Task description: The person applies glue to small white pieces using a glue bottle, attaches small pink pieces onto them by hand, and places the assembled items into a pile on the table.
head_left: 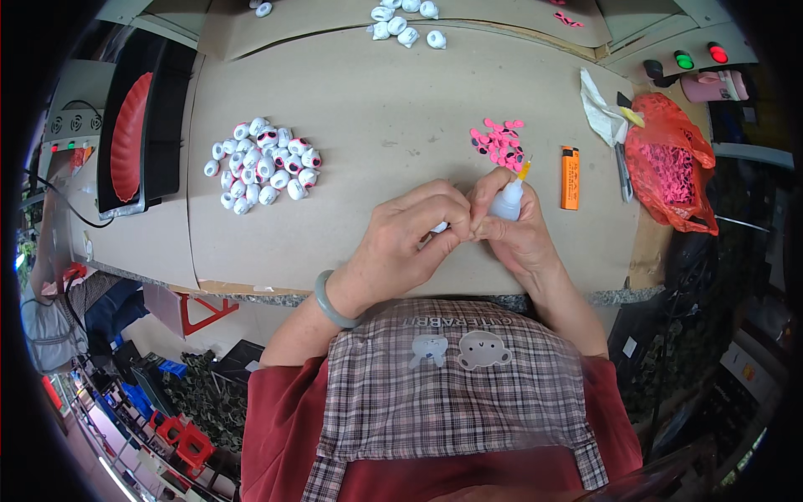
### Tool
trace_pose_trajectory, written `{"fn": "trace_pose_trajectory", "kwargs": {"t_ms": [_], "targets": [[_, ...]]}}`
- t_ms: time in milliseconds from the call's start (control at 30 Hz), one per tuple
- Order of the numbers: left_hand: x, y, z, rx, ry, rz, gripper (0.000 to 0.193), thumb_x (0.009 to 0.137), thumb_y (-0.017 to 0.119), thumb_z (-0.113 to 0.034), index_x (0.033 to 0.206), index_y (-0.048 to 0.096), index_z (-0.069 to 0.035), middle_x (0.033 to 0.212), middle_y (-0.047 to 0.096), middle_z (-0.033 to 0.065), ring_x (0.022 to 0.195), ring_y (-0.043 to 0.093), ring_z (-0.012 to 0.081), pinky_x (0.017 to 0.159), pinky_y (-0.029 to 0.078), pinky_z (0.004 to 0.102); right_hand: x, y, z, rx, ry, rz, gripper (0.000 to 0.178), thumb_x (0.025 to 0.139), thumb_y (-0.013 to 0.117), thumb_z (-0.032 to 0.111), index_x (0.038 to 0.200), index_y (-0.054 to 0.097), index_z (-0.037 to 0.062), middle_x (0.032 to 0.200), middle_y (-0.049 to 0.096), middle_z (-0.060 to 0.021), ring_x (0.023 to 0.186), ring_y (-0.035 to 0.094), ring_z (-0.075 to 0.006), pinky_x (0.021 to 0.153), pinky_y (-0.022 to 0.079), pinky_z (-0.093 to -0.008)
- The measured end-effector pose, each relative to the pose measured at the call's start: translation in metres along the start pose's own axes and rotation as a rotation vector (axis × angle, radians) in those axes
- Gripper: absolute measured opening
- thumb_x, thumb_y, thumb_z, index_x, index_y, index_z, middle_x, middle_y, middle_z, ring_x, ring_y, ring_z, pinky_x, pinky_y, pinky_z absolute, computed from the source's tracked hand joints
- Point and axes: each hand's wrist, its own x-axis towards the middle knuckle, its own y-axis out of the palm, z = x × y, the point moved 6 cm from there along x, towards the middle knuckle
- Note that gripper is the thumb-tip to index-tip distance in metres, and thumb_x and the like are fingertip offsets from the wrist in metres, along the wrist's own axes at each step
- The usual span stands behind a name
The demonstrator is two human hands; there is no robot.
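Note:
My left hand (410, 238) pinches a small white bead-like piece (439, 227) between thumb and fingers, mostly hidden. My right hand (514, 230) grips a small white glue bottle (508, 201) with a yellow nozzle pointing up and away, and its fingertips meet the left hand's at the piece. Both hands hover over the near middle of the brown cardboard-covered table (376, 92). A heap of small pink cut-out shapes (499, 142) lies just beyond the right hand. A pile of several white pieces with pink and black eye marks (263, 163) lies to the far left.
An orange lighter (570, 177) lies right of the pink shapes. A red plastic bag (673, 163), crumpled white paper (600, 109) and a pen sit at the right edge. More plain white pieces (406, 23) lie at the far edge. A black machine with a red plate (134, 134) stands at left.

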Motion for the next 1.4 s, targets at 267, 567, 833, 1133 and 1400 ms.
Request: {"fn": "trace_pose_trajectory", "kwargs": {"t_ms": [267, 567, 833, 1133, 1400], "targets": [[-0.003, 0.001, 0.002, -0.094, -0.036, -0.09, 0.018, 0.076, 0.068, 0.007, 0.083, 0.056, -0.004, 0.083, 0.06, 0.0076, 0.071, 0.06, 0.0159, 0.055, 0.046, 0.026, 0.0, 0.0, -0.004, 0.042, -0.009, 0.022, 0.024, 0.076, 0.07, -0.003, 0.093, 0.056, 0.0051, 0.081, 0.061, -0.0047, 0.074, 0.062, -0.0124, 0.065, 0.051, -0.0252], [-0.002, 0.0, -0.003, 0.014, 0.062, -0.028, 0.016, 0.077, 0.068, 0.006, 0.085, 0.057, -0.003, 0.083, 0.06, 0.0084, 0.07, 0.059, 0.0153, 0.054, 0.046, 0.0253, 0.001, 0.003, 0.001, 0.017, -0.002, 0.023, 0.023, 0.076, 0.07, -0.005, 0.092, 0.056, 0.0048, 0.081, 0.062, -0.0051, 0.074, 0.062, -0.0127, 0.065, 0.051, -0.0245], [-0.008, -0.005, 0.01, -0.157, -0.255, -0.122, 0.014, 0.075, 0.068, 0.002, 0.08, 0.056, -0.005, 0.078, 0.058, 0.0028, 0.063, 0.054, 0.0105, 0.053, 0.043, 0.0235, -0.001, 0.007, 0.018, -0.353, -0.218, 0.011, 0.018, 0.079, 0.07, -0.005, 0.092, 0.059, 0.0015, 0.084, 0.066, -0.0082, 0.077, 0.064, -0.0141, 0.067, 0.052, -0.0257], [-0.012, -0.005, 0.017, -0.158, -0.421, -0.063, 0.01, 0.078, 0.06, 0.004, 0.085, 0.058, -0.003, 0.079, 0.053, -0.0026, 0.064, 0.042, 0.002, 0.054, 0.033, 0.0178, -0.007, 0.022, 0.039, -0.939, -0.518, -0.006, 0.02, 0.074, 0.072, -0.006, 0.089, 0.063, 0.0029, 0.081, 0.069, -0.0069, 0.072, 0.066, -0.0166, 0.063, 0.052, -0.0263], [-0.011, -0.006, 0.023, -0.125, -0.425, -0.125, 0.008, 0.075, 0.064, 0.001, 0.08, 0.059, -0.002, 0.07, 0.056, 0.0009, 0.056, 0.048, 0.0058, 0.048, 0.038, 0.0213, -0.005, 0.032, 0.043, -1.168, -0.644, 0.003, 0.026, 0.066, 0.073, -0.007, 0.087, 0.065, 0.0039, 0.075, 0.067, -0.006, 0.065, 0.064, -0.019, 0.057, 0.05, -0.0279]]}}
